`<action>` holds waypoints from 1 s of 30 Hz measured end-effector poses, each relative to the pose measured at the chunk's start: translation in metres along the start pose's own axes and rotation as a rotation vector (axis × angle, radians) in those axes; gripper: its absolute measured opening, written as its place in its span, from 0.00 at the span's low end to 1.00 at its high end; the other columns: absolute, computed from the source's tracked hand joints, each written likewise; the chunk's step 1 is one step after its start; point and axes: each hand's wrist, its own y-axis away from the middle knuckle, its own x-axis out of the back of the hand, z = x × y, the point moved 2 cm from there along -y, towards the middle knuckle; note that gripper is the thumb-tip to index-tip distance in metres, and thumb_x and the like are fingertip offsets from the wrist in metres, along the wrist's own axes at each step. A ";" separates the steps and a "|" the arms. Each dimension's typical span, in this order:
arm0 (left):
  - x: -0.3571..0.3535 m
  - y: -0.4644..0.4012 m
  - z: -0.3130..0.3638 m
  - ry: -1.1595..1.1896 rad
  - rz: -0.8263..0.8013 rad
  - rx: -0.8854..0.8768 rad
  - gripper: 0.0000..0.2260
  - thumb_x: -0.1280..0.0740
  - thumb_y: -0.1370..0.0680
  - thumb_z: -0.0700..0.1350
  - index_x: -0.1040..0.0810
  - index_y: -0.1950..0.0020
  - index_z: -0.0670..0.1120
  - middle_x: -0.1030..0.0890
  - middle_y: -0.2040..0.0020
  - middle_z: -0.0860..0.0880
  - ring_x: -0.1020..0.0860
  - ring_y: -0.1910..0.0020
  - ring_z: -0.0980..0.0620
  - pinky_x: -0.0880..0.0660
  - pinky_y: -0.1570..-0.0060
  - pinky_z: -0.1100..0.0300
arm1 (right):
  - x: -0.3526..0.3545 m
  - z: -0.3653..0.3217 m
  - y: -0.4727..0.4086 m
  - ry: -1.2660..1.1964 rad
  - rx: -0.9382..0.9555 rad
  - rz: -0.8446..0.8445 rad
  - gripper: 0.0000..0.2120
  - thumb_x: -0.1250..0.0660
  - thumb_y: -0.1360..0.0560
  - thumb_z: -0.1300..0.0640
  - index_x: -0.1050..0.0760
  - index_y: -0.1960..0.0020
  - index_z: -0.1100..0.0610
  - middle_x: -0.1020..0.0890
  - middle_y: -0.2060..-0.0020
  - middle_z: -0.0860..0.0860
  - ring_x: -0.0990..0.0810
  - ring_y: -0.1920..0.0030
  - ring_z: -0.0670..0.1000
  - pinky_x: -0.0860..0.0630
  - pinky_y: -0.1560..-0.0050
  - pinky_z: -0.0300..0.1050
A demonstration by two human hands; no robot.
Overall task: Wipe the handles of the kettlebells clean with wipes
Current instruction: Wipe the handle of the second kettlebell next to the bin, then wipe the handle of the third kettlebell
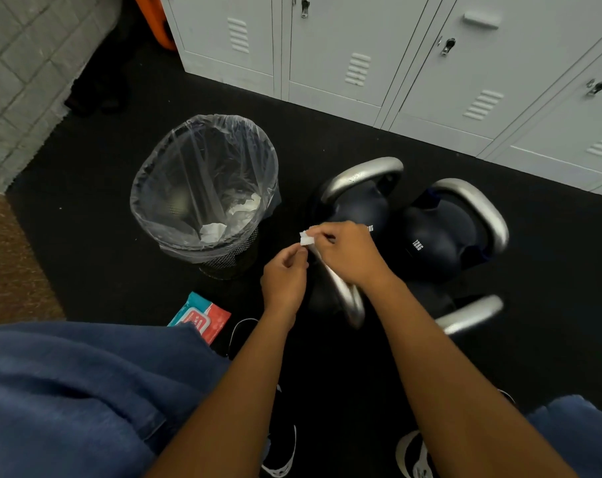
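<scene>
The right hand (347, 251) is pinching a small white wipe (306, 239) with its fingers; the left hand (285, 276) is pinching its lower edge, above the nearest kettlebell handle (344, 294). Advisable: unfold the wipe fully before wrapping the handle. That handle's long axis is running from the hands toward the viewer; four kettlebells are standing on the black floor (102, 236), beside the lined bin (203, 188).

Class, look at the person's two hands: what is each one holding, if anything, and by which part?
Both hands hold one small white wipe. The right hand pinches its upper edge in the fingers; the left hand pinches its lower edge.
</scene>
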 end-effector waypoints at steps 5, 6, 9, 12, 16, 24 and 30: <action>-0.004 -0.002 0.000 -0.057 0.076 -0.068 0.04 0.30 0.20 0.50 0.17 0.49 0.58 0.14 0.52 0.55 0.16 0.49 0.57 0.21 0.40 0.48 | 0.000 -0.001 -0.031 -0.007 -0.184 -0.263 0.19 0.44 0.17 0.52 0.13 0.44 0.50 0.14 0.45 0.48 0.20 0.44 0.47 0.27 0.41 0.41; -0.004 -0.003 -0.002 -0.047 0.074 -0.061 0.04 0.30 0.21 0.50 0.17 0.48 0.58 0.14 0.52 0.56 0.17 0.49 0.58 0.20 0.40 0.48 | -0.001 0.000 -0.036 -0.020 -0.241 -0.319 0.21 0.47 0.17 0.49 0.14 0.45 0.48 0.15 0.44 0.49 0.20 0.43 0.50 0.26 0.39 0.46; -0.003 -0.007 -0.008 -0.032 0.062 -0.025 0.06 0.30 0.22 0.51 0.18 0.46 0.59 0.14 0.51 0.58 0.17 0.48 0.59 0.21 0.39 0.48 | -0.004 0.001 -0.044 -0.035 -0.338 -0.409 0.22 0.44 0.23 0.41 0.14 0.50 0.49 0.14 0.49 0.53 0.17 0.47 0.56 0.23 0.38 0.55; -0.004 -0.010 -0.004 0.017 0.063 -0.004 0.04 0.30 0.21 0.50 0.19 0.49 0.60 0.14 0.50 0.58 0.17 0.46 0.57 0.22 0.37 0.48 | -0.010 0.008 -0.047 -0.036 -0.299 -0.411 0.22 0.38 0.31 0.42 0.15 0.49 0.55 0.14 0.51 0.56 0.17 0.45 0.60 0.23 0.38 0.60; -0.004 -0.004 0.008 0.048 0.074 -0.074 0.08 0.31 0.19 0.45 0.17 0.49 0.59 0.15 0.47 0.57 0.17 0.45 0.58 0.21 0.38 0.52 | -0.005 0.011 -0.027 -0.043 -0.104 -0.249 0.09 0.33 0.21 0.52 0.14 0.47 0.49 0.13 0.52 0.45 0.17 0.48 0.42 0.23 0.44 0.39; -0.013 0.036 0.033 -0.350 0.072 -0.463 0.08 0.31 0.20 0.42 0.15 0.44 0.50 0.16 0.44 0.54 0.20 0.44 0.60 0.29 0.41 0.69 | 0.001 0.021 0.032 0.030 0.049 0.147 0.10 0.33 0.18 0.57 0.14 0.42 0.52 0.12 0.53 0.49 0.15 0.53 0.47 0.31 0.56 0.24; -0.035 0.067 0.038 -0.756 0.043 -0.692 0.08 0.30 0.22 0.48 0.13 0.46 0.52 0.16 0.46 0.51 0.20 0.45 0.50 0.34 0.45 0.68 | 0.025 0.040 0.088 -0.156 -0.045 0.237 0.10 0.33 0.19 0.60 0.13 0.47 0.54 0.12 0.54 0.48 0.16 0.52 0.43 0.25 0.48 0.38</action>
